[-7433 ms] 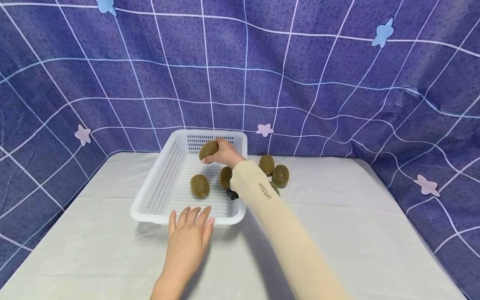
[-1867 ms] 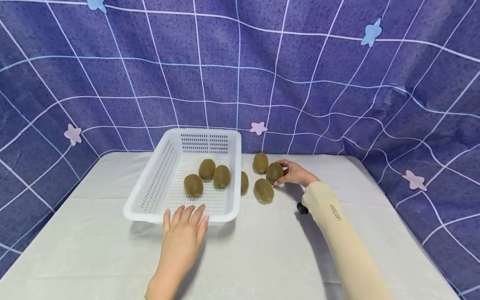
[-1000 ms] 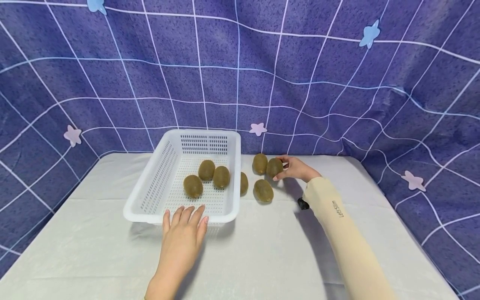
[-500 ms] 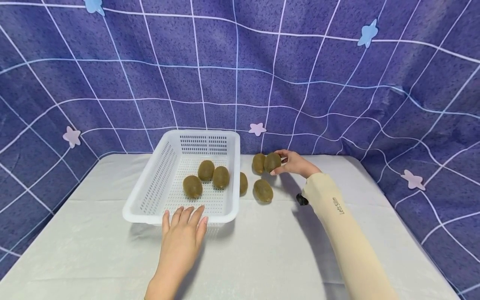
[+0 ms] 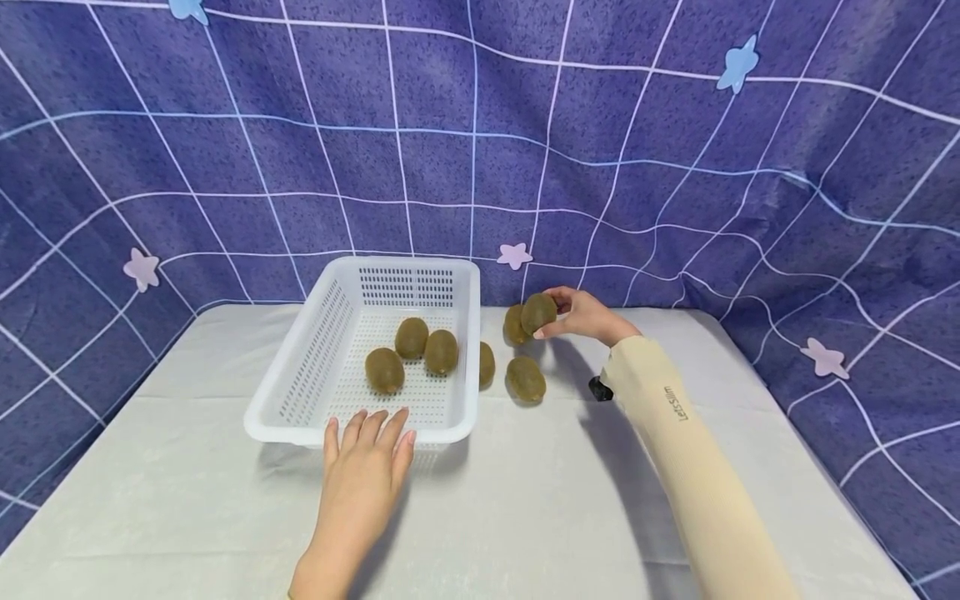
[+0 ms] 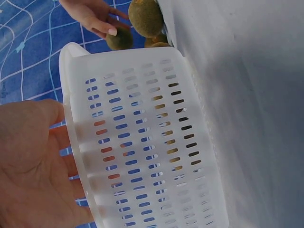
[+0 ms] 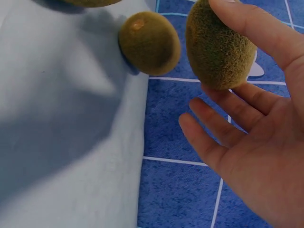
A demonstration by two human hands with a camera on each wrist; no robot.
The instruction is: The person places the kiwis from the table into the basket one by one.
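Note:
A brown fuzzy kiwi (image 5: pixel 538 314) is pinched between the thumb and fingers of my right hand (image 5: pixel 588 319). In the right wrist view the held kiwi (image 7: pixel 218 47) hangs clear of the table. Behind it, partly covered in the head view, lies another kiwi (image 5: pixel 514 326). My left hand (image 5: pixel 360 487) has its fingers hooked over the near rim of a white slotted plastic basket (image 5: pixel 300 435); skin shows through the slots in the left wrist view. Inside the basket, three kiwis (image 5: pixel 385 371) sit together towards its right side.
One kiwi (image 5: pixel 526 380) lies on the white-covered table (image 5: pixel 525 500) right of the basket. Another kiwi (image 5: pixel 487 365) is half hidden by the basket's right wall. A blue gridded curtain (image 5: pixel 480 150) rises behind the table.
Earlier, my right hand held a kiwi over the basket; three kiwis now lie inside. It has since gripped another on the table and raised it. The left hand stays at the rim.

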